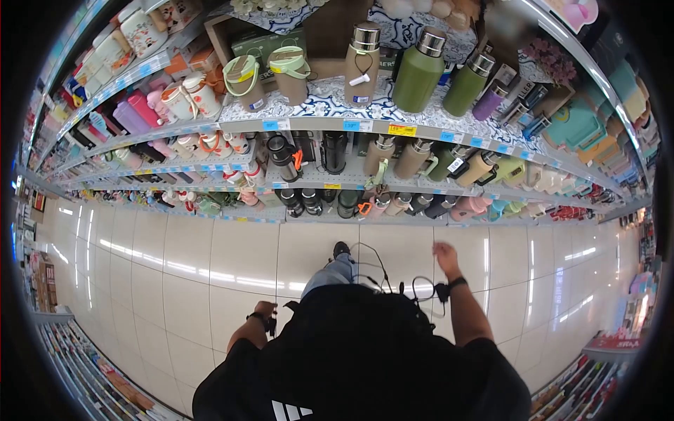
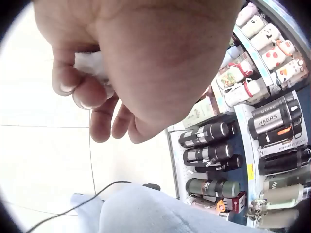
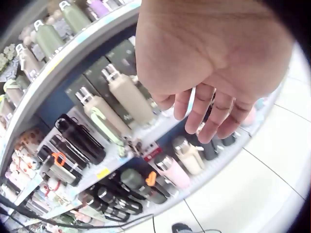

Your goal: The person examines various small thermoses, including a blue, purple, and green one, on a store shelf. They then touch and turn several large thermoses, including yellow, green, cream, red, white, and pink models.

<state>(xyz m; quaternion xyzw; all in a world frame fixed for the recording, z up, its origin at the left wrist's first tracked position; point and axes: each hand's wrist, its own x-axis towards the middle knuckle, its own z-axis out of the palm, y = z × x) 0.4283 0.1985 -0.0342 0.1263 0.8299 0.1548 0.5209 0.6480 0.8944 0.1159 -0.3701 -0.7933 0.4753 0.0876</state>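
Note:
My left hand hangs low beside the body. In the left wrist view its fingers curl round a crumpled white tissue, most of which the palm hides. To the right, my right hand is held out over the floor, its fingers loosely bent and holding nothing. The right wrist view sets that hand in front of shelved bottles, with beige flasks and a pink bottle close by in the picture. Both hands are apart from the shelves in the head view.
A curved store shelf spans the front, bearing green flasks, lidded cups and black bottles on several levels. Tiled floor lies between it and the person. Cables hang at the front. More racks stand behind.

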